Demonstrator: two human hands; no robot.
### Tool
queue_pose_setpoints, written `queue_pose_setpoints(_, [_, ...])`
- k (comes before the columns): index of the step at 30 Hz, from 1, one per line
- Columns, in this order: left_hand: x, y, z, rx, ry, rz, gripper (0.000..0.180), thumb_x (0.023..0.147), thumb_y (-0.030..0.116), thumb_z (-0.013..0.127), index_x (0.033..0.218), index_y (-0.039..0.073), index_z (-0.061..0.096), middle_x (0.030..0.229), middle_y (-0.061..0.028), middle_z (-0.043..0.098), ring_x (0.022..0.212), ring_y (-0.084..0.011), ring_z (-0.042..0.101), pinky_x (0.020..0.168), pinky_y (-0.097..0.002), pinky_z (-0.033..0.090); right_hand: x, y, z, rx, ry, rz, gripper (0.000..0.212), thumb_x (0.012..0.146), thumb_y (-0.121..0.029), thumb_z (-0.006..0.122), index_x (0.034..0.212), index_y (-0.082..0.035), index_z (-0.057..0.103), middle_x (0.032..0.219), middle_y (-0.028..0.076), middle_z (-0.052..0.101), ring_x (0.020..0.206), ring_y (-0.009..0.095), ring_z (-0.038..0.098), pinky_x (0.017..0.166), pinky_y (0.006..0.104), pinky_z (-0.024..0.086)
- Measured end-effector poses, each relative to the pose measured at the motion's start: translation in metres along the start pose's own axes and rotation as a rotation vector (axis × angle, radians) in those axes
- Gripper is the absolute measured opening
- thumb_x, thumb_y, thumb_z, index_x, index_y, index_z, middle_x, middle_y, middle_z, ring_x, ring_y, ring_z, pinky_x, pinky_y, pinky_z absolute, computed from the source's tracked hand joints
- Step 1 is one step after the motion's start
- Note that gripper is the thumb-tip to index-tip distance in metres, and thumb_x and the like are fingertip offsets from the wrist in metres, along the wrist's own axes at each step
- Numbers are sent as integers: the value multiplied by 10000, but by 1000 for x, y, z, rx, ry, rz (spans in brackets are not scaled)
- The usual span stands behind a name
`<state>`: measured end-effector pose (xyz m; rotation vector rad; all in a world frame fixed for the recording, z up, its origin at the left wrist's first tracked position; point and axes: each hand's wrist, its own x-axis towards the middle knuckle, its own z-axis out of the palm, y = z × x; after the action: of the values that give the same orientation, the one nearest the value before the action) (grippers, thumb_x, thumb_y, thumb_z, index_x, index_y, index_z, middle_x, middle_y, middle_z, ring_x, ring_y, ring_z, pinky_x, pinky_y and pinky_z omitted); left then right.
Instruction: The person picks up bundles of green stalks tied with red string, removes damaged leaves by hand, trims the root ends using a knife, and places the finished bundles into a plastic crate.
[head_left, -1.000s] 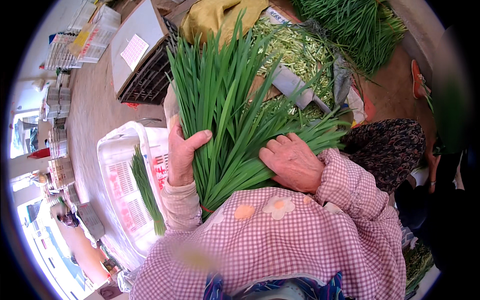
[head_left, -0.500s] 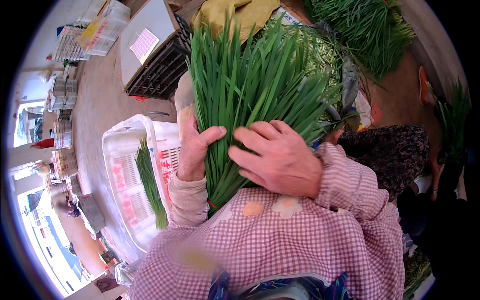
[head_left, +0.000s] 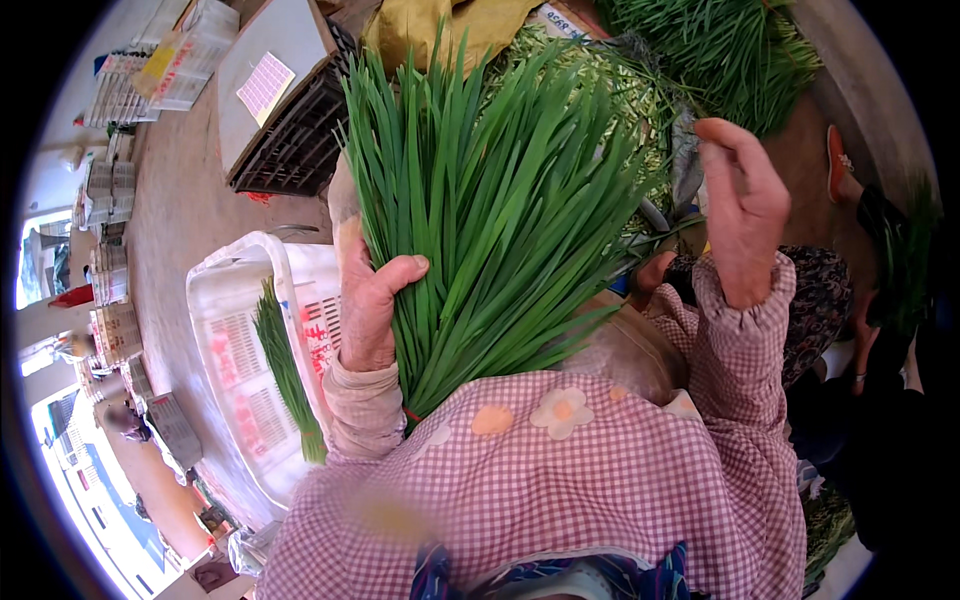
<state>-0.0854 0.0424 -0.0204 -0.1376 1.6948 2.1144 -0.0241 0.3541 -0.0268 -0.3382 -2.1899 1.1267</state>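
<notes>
A large fanned bunch of garlic chives (head_left: 490, 230) lies across my lap, leaf tips pointing away from me. A red tie shows at its base, near my apron. My left hand (head_left: 372, 305) grips the left side of the bunch, thumb over the leaves and the other fingers hidden beneath. To the right, my right hand (head_left: 745, 205) is raised clear of the bunch, fingers loosely bent and apart, with nothing visible in them. Below it, the checked sleeve (head_left: 740, 320) is gathered at the wrist.
Left of me stands a white plastic basket (head_left: 250, 370) with a small chive bundle (head_left: 285, 370) inside. Ahead are a board-topped dark crate (head_left: 290, 130), a yellow cloth (head_left: 440, 35), pale trimmings (head_left: 560, 75) and a chive heap (head_left: 710, 60). Another person's foot (head_left: 840, 165) shows at right.
My right hand has lifted off the leaves and moved right and away from me. My left hand keeps hold of the chives. The bunch's right side is now uncovered.
</notes>
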Motion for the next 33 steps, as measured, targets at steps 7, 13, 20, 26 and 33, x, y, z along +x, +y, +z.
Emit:
queue_pose_setpoints(7, [-4, 3, 8, 68, 45, 7, 572, 710, -53, 596, 1266, -21, 464, 1082, -123, 621, 912, -208, 645, 820, -313, 536, -24, -54, 39, 493, -373, -198, 108, 807, 33, 627, 906, 0, 650, 791, 85, 650, 758, 179, 638, 688, 292, 518])
queue_pose_setpoints(13, [0, -1, 8, 155, 92, 67, 551, 682, -38, 620, 1219, -10, 503, 1059, -88, 611, 916, -176, 608, 823, -306, 504, -65, -60, 88, -45, -702, -676, 286, 771, -305, 698, 931, -97, 585, 782, 41, 527, 862, 234, 543, 963, 477, 360])
queue_pose_setpoints(20, [-8, 4, 10, 35, 25, -11, 556, 697, -28, 608, 1240, -18, 488, 1107, -102, 606, 948, -182, 609, 873, -311, 497, -74, -41, 76, -237, -821, -369, 421, 854, -384, 620, 1148, -87, 565, 859, 82, 600, 866, 263, 570, 904, 412, 396])
queue_pose_setpoints(26, [-7, 0, 3, 46, -25, -78, 517, 724, -8, 618, 1229, -44, 510, 1081, -101, 630, 937, -179, 620, 878, -311, 498, -49, -5, 53, -467, -641, -189, 371, 879, -315, 599, 1169, -86, 566, 908, 105, 617, 920, 280, 580, 934, 470, 366])
queue_pose_setpoints(33, [-13, -2, 10, 46, -15, -67, 423, 764, 0, 620, 1181, -35, 561, 1053, -89, 652, 916, -158, 627, 843, -297, 509, -29, -29, 11, -365, -144, -372, 264, 821, -47, 625, 1084, -30, 630, 946, 97, 649, 895, 286, 612, 901, 459, 412])
